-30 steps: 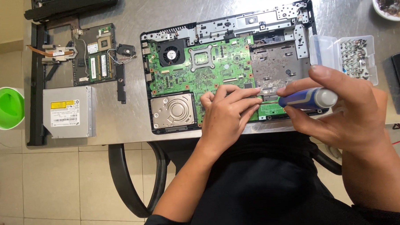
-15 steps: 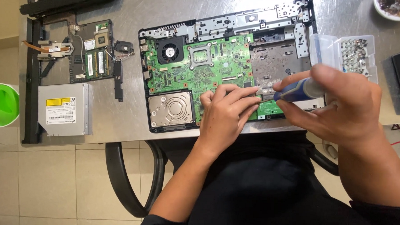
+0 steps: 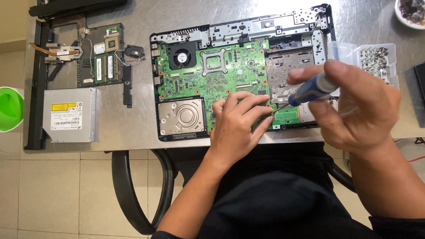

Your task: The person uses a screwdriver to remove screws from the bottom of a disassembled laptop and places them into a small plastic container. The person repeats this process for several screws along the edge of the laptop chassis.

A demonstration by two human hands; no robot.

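- The right hand [image 3: 358,109] closes its fingers around a blue-handled screwdriver [image 3: 310,90], thumb and fingertips pinching the handle; the shaft slants down and to the left from them.
- The screwdriver's tip sits at the fingertips of the left hand [image 3: 236,128], on the green circuit board [image 3: 215,77].
- The left hand lies palm down on that board with fingers loosely spread and gripping nothing; its fingertips press near the tip of the tool.
- The board lies inside an opened black laptop base [image 3: 241,71] on the metal table [image 3: 171,12].
- Just left of the left hand's fingers lies a silver hard drive [image 3: 182,117].
- Beyond the right hand's fingers stands a clear plastic box of screws [image 3: 377,59].
- Well left of both hands lie a silver optical drive [image 3: 70,115] and a green cup [image 3: 4,109].
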